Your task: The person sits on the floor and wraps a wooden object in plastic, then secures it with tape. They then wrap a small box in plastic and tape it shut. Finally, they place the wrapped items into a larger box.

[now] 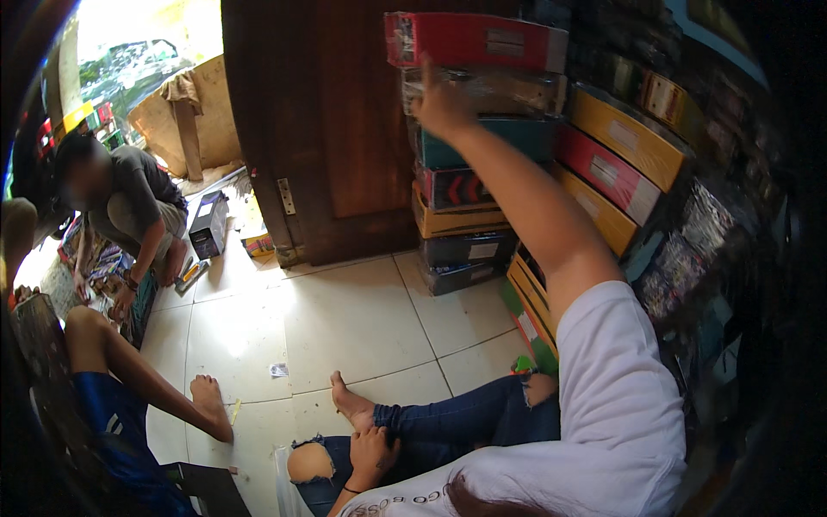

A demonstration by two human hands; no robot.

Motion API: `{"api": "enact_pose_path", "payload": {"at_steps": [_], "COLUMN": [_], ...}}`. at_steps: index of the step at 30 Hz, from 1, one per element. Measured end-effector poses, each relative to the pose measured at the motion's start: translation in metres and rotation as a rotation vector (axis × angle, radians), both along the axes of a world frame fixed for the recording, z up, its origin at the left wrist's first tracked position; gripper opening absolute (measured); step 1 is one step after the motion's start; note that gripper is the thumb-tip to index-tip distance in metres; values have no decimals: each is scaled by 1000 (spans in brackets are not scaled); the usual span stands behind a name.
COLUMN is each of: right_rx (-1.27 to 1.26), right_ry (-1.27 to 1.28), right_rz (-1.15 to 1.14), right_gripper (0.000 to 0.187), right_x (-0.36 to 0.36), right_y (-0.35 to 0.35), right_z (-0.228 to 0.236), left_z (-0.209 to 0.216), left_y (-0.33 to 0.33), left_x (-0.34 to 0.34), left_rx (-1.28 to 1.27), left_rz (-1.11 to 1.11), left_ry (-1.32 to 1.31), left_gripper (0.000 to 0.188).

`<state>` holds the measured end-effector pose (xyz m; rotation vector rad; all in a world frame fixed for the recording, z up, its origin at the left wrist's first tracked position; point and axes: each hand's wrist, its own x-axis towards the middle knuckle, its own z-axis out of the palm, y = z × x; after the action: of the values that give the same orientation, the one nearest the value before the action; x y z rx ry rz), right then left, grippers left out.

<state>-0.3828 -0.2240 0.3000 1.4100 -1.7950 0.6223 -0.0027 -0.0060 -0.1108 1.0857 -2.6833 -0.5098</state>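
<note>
My right arm reaches up to a tall stack of boxes by the door. The right hand is slightly blurred, with its index finger stretched upward over the front of a plastic-wrapped box. That fingertip comes up to the lower edge of the red box on top; whether it touches cannot be told. Nothing shows in this hand. My left hand lies loosely on the leg of my ripped blue jeans, fingers apart and holding nothing. Below the wrapped box sits a teal box.
More yellow and pink boxes lean at the right, beside plastic-wrapped goods. A dark wooden door stands behind. At the left, a person crouches by a black box; another's bare leg stretches over the tiled floor.
</note>
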Motion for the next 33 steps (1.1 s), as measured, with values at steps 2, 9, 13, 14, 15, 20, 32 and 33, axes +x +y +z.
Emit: {"api": "enact_pose_path", "payload": {"at_steps": [2,9,13,14,15,20,32,33], "right_rx": [-248,-107,112,197,280,200,496,480], "right_ry": [34,-44,372,323,271,134,293,347], "right_rz": [-25,-150,-83,-73,-60,14,87,167], "right_gripper": [77,65,67,68,70,69,63,63], "right_x": [-18,-51,-61,-63,-63,-55,-79,-80], "right_y": [-20,-24,-16,-15,-14,2,32,35], "right_z": [29,33,-16,-25,-31,-58,-119,-125], "left_z": [0,6,9,10,11,12,14,14], "left_y": [0,-1,0,0,0,0,-2,-2], "left_x": [0,0,0,0,0,1,-1,-1], "left_rx": [36,20,51,45,35,14,51,60], "left_rz": [1,4,22,13,8,-2,9,9], "left_ry": [10,-13,6,29,45,32,20,11], "left_gripper": [34,32,34,34,33,34,34,34]}}
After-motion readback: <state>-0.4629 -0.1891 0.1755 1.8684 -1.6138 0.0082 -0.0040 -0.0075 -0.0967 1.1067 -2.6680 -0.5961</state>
